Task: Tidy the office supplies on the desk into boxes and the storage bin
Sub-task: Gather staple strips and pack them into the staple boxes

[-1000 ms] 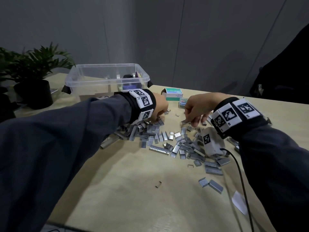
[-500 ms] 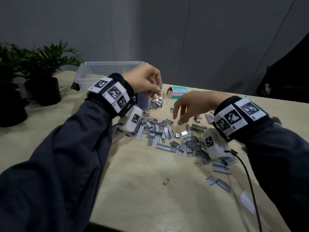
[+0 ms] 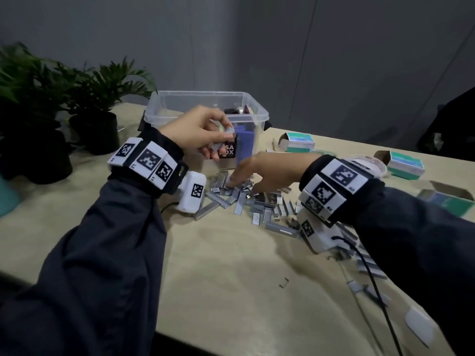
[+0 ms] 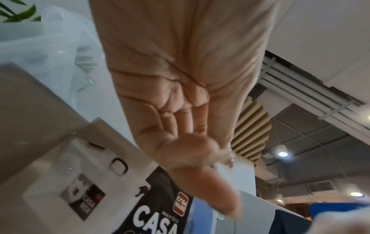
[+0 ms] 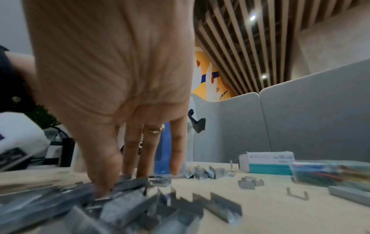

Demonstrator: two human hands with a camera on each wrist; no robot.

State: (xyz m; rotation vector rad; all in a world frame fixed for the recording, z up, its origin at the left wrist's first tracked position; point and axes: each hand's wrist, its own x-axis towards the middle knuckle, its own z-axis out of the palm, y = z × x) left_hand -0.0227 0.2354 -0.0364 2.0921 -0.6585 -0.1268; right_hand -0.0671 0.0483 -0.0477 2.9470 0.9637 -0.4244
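While the left hand [image 3: 199, 129] is lifted up in front of the clear plastic storage bin [image 3: 205, 98], its thumb and fingers pinch a small grey strip of staples [image 3: 223, 140], so that grip is closed on the strip. In the left wrist view the fingertips are blurry, and I cannot make out the strip there.

Lower down, the right hand [image 3: 259, 173] reaches into the big heap of loose grey metal staple strips [image 3: 246, 199] on the pale wooden worktop [image 3: 218, 265]. Its fingers [image 5: 148, 150] point down and are spread apart, and the tips touch the heap. This grip is open and holds nothing that I can see. One finger wears a gold ring [image 5: 155, 129].

The heap lies just in front of the bin, between the two wrists. More strips trail off toward the right edge of the worktop. One tiny loose staple [image 3: 283, 282] lies alone, nearer to the person.

Inside the bin stand a blue block [image 3: 245, 145] and a dark card with white letters [image 3: 227, 151].

To the right of the bin lie small white and green cardboard boxes [image 3: 299, 142], one with its end flap open. Dark green potted plants [image 3: 102, 98] stand on the far left.
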